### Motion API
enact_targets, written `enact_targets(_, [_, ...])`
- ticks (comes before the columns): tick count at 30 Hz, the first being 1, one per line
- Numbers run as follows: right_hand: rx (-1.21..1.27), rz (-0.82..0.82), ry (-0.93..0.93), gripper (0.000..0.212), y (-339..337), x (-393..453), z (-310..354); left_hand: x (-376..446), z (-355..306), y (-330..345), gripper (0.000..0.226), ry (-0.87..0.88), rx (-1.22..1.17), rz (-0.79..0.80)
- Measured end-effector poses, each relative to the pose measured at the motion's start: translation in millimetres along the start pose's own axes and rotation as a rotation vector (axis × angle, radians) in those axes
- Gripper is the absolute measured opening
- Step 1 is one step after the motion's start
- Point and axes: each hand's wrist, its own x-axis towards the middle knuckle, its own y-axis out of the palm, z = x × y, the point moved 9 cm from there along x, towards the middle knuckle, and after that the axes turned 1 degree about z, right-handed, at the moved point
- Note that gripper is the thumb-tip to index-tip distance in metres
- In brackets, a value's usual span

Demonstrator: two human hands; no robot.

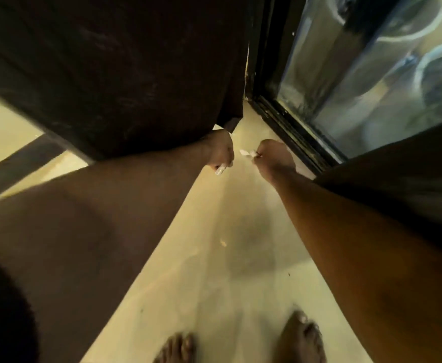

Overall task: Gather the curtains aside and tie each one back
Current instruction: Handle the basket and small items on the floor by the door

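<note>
Our left hand [221,150] is curled, fingers closed at the lower edge of the dark brown fabric curtain [125,74], which fills the frame from nine to twelve o'clock; whether it truly clutches the cloth we cannot tell. Our right hand [273,157], just beside it at three o'clock, pinches a small pale strip [246,153]. The black-framed glass door [358,74] stands at two o'clock, our bare feet [303,339] on the cream floor [214,258] at six.
</note>
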Motion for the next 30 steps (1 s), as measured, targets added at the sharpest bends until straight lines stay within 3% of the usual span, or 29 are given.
enact_targets(3, [0.117, 0.067, 0.092, 0.022, -48.1, -89.3, 8.2, -89.3, -20.7, 1.5, 0.003, 0.021, -0.267, 0.035])
enact_targets(8, [0.389, 0.148, 0.261, 0.017, -138.4, -280.5, 22.8, -271.9, -43.6, 4.2, 0.004, -0.073, -0.465, 0.028])
enact_targets(13, [0.442, 0.182, 0.486, 0.019, -251.6, -502.4, 36.8, -487.1, -81.8, 11.8, 0.017, -0.212, -0.710, 0.034])
enact_targets(17, [0.533, 0.104, 0.637, 0.013, -300.7, -644.6, 19.6, -616.1, -131.9, 39.9, 0.016, -0.027, -0.634, 0.084])
enact_targets(21, [0.807, -0.040, 0.765, 0.010, -314.9, -776.4, -3.1, -713.4, -159.0, 93.6, 0.025, 0.137, -0.560, 0.168])
enact_targets(25, [0.954, -0.151, 0.821, 0.010, -301.6, -908.5, -26.4, -791.6, -159.7, 175.2, 0.033, 0.182, -0.428, 0.253])
enact_targets(30, [1.089, -0.275, 1.018, 0.014, -263.9, -1085.2, -68.1, -902.9, -168.3, 293.3, 0.028, 0.199, -0.282, 0.437])
